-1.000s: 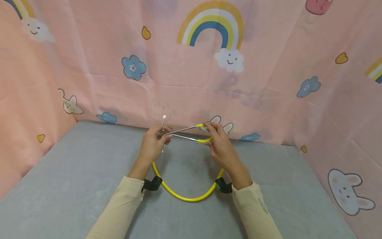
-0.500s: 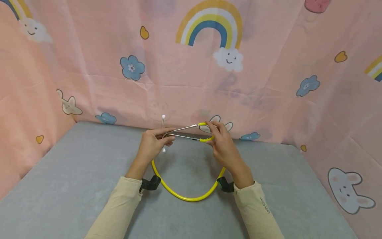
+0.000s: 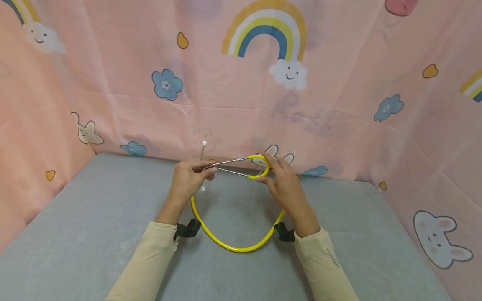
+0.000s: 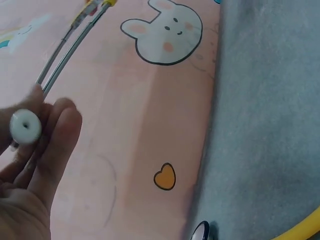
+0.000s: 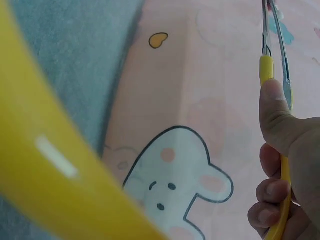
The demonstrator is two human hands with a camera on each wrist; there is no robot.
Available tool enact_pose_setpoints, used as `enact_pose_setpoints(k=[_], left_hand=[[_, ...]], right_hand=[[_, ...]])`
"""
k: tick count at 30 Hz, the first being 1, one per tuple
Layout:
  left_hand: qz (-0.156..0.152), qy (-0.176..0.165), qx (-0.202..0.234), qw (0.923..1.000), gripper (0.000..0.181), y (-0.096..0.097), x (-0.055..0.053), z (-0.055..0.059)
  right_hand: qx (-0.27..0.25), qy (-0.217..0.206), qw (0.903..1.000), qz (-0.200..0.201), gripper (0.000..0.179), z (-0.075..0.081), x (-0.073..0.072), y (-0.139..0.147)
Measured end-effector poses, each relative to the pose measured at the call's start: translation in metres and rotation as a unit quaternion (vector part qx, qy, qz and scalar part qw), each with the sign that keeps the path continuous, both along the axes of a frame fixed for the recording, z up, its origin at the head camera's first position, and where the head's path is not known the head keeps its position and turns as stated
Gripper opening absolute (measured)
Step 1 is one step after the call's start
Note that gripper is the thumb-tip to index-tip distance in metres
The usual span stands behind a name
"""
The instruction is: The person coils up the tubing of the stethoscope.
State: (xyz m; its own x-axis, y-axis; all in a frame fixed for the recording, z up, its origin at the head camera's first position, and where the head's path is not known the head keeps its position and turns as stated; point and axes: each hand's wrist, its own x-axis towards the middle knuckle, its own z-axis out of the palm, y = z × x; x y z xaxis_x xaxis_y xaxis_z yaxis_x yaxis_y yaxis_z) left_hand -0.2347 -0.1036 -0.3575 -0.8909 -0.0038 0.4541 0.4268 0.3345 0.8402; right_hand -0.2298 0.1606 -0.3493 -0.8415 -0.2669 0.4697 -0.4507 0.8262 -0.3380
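Observation:
A stethoscope with yellow tubing (image 3: 241, 250) is held up between both hands. My left hand (image 3: 184, 179) pinches its two thin metal ear tubes (image 3: 230, 161) near their crossing, thumb below and fingers above. White ear tips (image 3: 204, 143) stick out above and below that hand; one white ear tip (image 4: 25, 126) faces the left wrist camera. On the other side, my right hand (image 3: 286, 186) grips the yellow fork (image 3: 268, 167) where the metal tubes enter it. In the right wrist view, the thumb lies along the yellow sleeve (image 5: 266, 69) and the fingers curl round the tubing.
The yellow tube hangs in a wide loop between the forearms, over a grey table (image 3: 113, 217). A pink printed curtain (image 3: 233, 92) stands behind and at both sides. A round, dark-faced piece with a shiny rim (image 4: 201, 231) shows low in the left wrist view.
My left hand has shifted slightly left with the ear tubes. The right fingers have moved back along the yellow fork, so more of its curve shows.

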Motion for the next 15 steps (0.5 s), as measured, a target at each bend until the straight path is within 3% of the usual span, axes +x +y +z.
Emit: enact_pose_setpoints(k=[5, 8, 12, 15], left_hand=[[-0.062, -0.009, 0.043, 0.9971, 0.023, -0.0038, -0.0009, 0.0022], [-0.083, -0.025, 0.047, 0.9951, 0.025, -0.0061, 0.0005, 0.0045], [-0.076, -0.059, -0.005, 0.9954, 0.03, -0.0072, 0.002, 0.0051], [-0.057, -0.055, -0.031, 0.9964, 0.033, -0.005, 0.0016, 0.0043]], right_hand=[[0.0, -0.006, 1.0, 0.002, 0.072, -0.0002, 0.0, 0.0025], [-0.001, -0.001, 1.0, 0.01, 0.072, 0.0001, -0.0005, 0.0035], [-0.002, 0.006, 0.9999, 0.013, 0.071, 0.0, -0.0009, 0.0056], [-0.002, 0.009, 0.9998, 0.016, 0.072, 0.0002, -0.001, 0.0074]])
